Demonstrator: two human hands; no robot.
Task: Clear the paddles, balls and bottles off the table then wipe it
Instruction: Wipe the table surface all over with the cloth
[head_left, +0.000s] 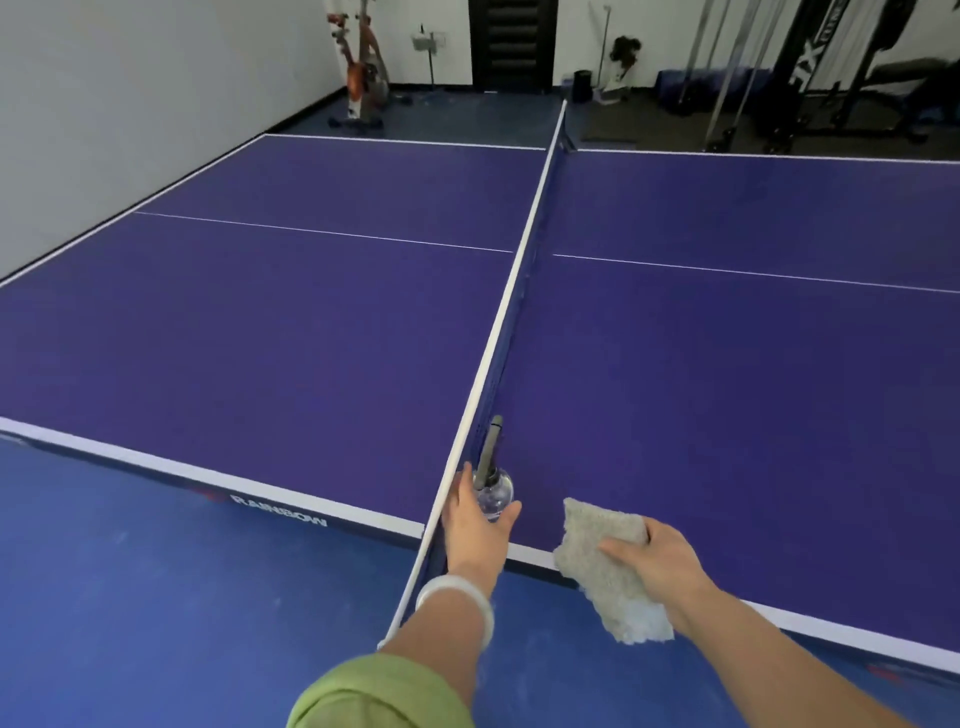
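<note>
"RAINBOW" (upside down from here) on the table (156, 463) edge

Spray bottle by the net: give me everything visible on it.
The spray bottle has a clear, rounded body that looks plastic and a dark grey spray head pointing away over the table. The left hand holds it, fingers curled round the body, just right of the net, at the table's near edge.

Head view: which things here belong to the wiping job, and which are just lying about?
Job: spray bottle in left hand, cloth in right hand, table.
Lying about: exercise bike, gym rack, bin.
</note>
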